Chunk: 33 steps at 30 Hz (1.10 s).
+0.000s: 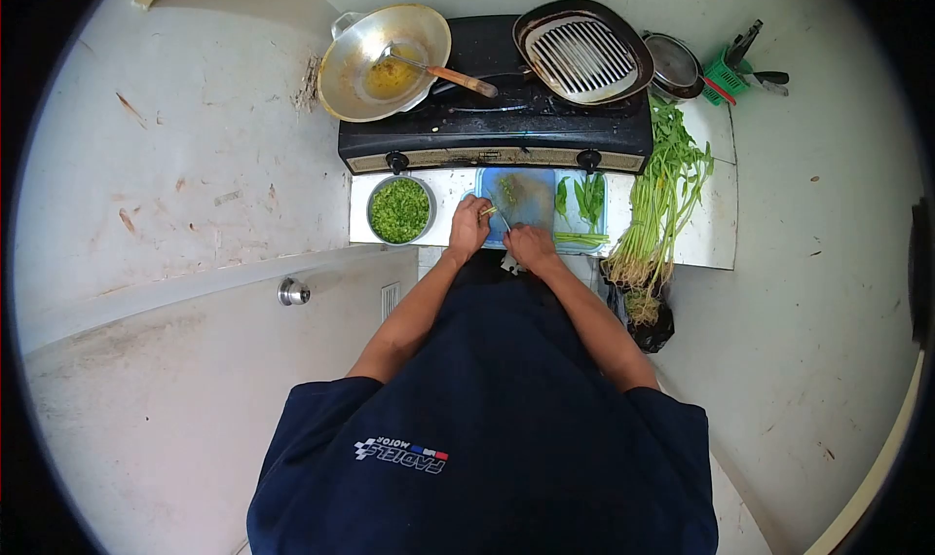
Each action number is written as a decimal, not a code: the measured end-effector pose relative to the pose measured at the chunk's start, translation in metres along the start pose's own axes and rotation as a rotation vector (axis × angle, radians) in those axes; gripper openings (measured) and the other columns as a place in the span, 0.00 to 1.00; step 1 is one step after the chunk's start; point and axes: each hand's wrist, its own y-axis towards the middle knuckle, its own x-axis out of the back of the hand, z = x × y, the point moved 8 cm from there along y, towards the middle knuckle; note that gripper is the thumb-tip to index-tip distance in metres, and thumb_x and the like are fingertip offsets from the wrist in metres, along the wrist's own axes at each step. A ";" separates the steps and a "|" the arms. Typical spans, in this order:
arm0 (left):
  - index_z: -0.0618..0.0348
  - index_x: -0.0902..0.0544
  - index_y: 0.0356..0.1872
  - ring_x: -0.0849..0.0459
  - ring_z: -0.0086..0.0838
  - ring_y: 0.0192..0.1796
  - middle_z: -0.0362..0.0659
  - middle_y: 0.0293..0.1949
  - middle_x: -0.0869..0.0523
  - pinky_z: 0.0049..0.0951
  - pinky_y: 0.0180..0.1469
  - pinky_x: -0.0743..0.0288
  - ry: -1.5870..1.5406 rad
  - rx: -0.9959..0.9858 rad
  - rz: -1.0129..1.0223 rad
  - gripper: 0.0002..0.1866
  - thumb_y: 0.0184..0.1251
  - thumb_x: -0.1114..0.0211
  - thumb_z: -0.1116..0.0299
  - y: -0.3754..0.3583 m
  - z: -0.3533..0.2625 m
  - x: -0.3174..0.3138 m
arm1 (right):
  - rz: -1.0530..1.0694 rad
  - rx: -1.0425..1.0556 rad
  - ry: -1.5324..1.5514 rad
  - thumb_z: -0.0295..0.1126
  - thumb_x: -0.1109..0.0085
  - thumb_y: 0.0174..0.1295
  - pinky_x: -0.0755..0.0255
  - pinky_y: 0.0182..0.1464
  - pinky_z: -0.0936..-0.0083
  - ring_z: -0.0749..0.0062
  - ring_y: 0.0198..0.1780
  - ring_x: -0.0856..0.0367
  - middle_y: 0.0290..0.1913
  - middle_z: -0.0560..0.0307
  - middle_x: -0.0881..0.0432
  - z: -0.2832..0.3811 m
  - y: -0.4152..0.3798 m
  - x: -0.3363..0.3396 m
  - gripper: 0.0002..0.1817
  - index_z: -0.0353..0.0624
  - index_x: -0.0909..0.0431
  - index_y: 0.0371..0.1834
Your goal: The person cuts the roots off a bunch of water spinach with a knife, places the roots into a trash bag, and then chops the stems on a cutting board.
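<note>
My left hand (469,226) is closed around short pale-green stems (490,210) at the left side of a worn blue cutting board (534,203). Beside it, my right hand (531,247) grips a knife, its handle hidden by the fingers and its thin blade (504,222) pointing toward the stems. Fine green bits (507,187) lie on the board beyond the hands. Loose green leaves (589,201) and a few cut stems (581,238) rest along the board's right side. Left of my hands stands a round bowl (370,216) filled with chopped greens (400,210).
Behind the board is a black gas stove (487,138) bearing a wok (336,78) with a wooden-handled utensil (463,80) and a grill pan (584,56). Rooted leafy greens (662,180) hang over the counter's front edge. A lidded pot (672,63) and green knife basket (726,76) stand back right.
</note>
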 end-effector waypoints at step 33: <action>0.63 0.14 0.40 0.16 0.50 0.42 0.52 0.37 0.17 0.45 0.47 0.22 0.022 0.009 -0.018 0.10 0.59 0.33 0.85 -0.001 0.001 0.002 | 0.065 -0.056 0.011 0.43 0.52 0.78 0.17 0.50 0.50 0.46 0.44 0.09 0.41 0.41 0.10 0.010 0.013 0.006 0.24 0.37 0.11 0.37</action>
